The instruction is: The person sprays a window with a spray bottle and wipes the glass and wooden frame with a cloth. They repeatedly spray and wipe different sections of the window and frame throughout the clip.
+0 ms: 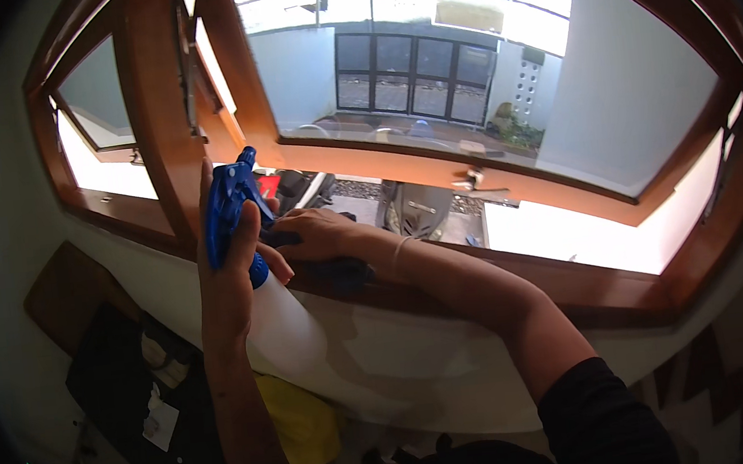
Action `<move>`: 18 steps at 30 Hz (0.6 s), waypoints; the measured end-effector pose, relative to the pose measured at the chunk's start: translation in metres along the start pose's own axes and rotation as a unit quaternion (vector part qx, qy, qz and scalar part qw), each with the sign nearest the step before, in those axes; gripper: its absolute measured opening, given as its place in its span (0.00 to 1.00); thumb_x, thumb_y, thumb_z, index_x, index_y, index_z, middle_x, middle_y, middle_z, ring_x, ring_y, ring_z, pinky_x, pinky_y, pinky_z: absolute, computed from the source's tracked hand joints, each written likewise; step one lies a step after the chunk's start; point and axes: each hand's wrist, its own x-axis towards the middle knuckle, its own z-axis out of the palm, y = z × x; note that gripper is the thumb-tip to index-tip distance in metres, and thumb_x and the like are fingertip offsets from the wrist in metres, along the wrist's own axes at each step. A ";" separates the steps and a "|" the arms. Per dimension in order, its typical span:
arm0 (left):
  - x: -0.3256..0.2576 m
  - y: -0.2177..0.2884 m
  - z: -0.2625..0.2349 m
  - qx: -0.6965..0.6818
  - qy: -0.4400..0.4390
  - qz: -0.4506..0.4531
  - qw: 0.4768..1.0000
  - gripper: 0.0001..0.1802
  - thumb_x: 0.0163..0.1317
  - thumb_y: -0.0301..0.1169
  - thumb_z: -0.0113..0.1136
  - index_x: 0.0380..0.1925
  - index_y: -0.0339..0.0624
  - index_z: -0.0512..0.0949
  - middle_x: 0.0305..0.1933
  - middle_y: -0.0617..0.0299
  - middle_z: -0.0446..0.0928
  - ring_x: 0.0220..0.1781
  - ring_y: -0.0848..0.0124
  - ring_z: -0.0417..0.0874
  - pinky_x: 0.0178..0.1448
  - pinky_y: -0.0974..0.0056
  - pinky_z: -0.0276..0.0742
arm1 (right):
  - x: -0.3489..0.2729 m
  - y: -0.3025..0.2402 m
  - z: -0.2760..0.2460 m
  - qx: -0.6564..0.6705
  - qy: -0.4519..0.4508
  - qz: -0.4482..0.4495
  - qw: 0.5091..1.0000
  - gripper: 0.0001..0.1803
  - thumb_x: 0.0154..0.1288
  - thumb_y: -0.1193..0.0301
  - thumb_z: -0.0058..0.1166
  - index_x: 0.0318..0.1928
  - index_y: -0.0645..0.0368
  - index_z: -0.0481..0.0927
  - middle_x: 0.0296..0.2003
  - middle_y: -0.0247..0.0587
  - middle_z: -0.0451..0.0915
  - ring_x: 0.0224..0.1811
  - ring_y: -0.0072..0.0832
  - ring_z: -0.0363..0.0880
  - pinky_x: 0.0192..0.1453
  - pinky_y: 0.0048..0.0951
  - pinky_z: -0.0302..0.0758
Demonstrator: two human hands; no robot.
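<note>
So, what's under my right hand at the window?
A dark cloth shows under your right hand, over the brown wooden window sill. The part of the cloth beneath your palm and the wood it covers can't be seen.

A blue-topped white spray bottle (pixel 279 317) tilts near a dark cloth (pixel 345 274).

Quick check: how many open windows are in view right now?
2: a large window beyond the right hand, and a small window left of the thick wooden post. Others may lie outside the picture.
</note>
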 end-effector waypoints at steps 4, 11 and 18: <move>-0.035 0.011 0.066 -0.052 -0.065 -0.039 0.996 0.40 0.66 0.44 0.55 0.72 0.52 0.46 0.45 0.49 0.76 0.16 0.73 0.76 0.24 0.70 0.73 | -0.110 0.015 -0.049 -0.002 -0.002 0.023 1.000 0.28 0.60 0.49 0.54 0.54 0.54 0.77 0.52 0.50 0.76 0.57 0.45 0.73 0.60 0.41 0.69; -0.115 0.003 0.189 -0.166 -0.201 -0.109 0.959 0.42 0.67 0.39 0.55 0.72 0.50 0.41 0.41 0.51 0.75 0.17 0.72 0.75 0.20 0.68 0.73 | -0.356 0.012 -0.150 -0.073 0.021 0.175 0.982 0.26 0.64 0.52 0.52 0.56 0.54 0.76 0.57 0.47 0.74 0.59 0.43 0.72 0.63 0.40 0.67; -0.178 0.006 0.299 -0.186 -0.299 -0.129 0.927 0.46 0.64 0.39 0.59 0.72 0.45 0.39 0.38 0.61 0.70 0.17 0.76 0.73 0.19 0.68 0.73 | -0.507 0.010 -0.201 -0.233 0.097 0.497 0.830 0.25 0.69 0.52 0.40 0.56 0.53 0.76 0.51 0.49 0.77 0.55 0.45 0.74 0.61 0.41 0.68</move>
